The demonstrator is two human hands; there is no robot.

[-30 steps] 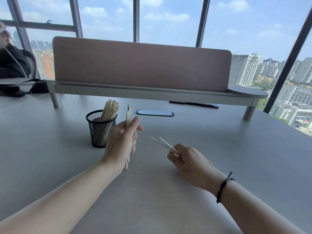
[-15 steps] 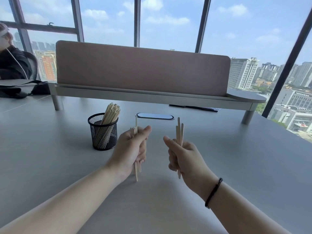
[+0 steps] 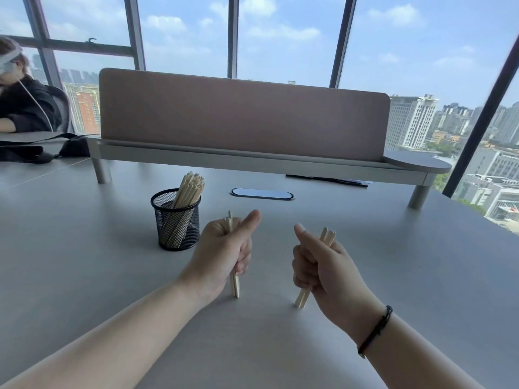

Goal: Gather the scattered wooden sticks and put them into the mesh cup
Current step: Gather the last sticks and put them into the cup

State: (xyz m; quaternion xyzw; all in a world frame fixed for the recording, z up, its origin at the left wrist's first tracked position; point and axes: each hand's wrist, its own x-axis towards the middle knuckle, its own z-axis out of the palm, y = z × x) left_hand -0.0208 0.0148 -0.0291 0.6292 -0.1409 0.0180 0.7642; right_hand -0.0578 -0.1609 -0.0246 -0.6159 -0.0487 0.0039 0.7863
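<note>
Two hands, left (image 3: 224,248) and right (image 3: 323,265), fisted around upright wooden sticks (image 3: 234,284) (ends touching the surface (image 3: 84,276)), beside mesh cup (image 3: 176,220).

Left hand (image 3: 224,248), right hand (image 3: 323,265): closed fists

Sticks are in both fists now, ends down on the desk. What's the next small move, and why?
Probably lift the left hand and carry its sticks over the mesh cup, then drop them in. That hand is nearer the cup, its bundle looks squared against the table, and the cup's left side is open. The right hand can follow with its sticks.
</note>
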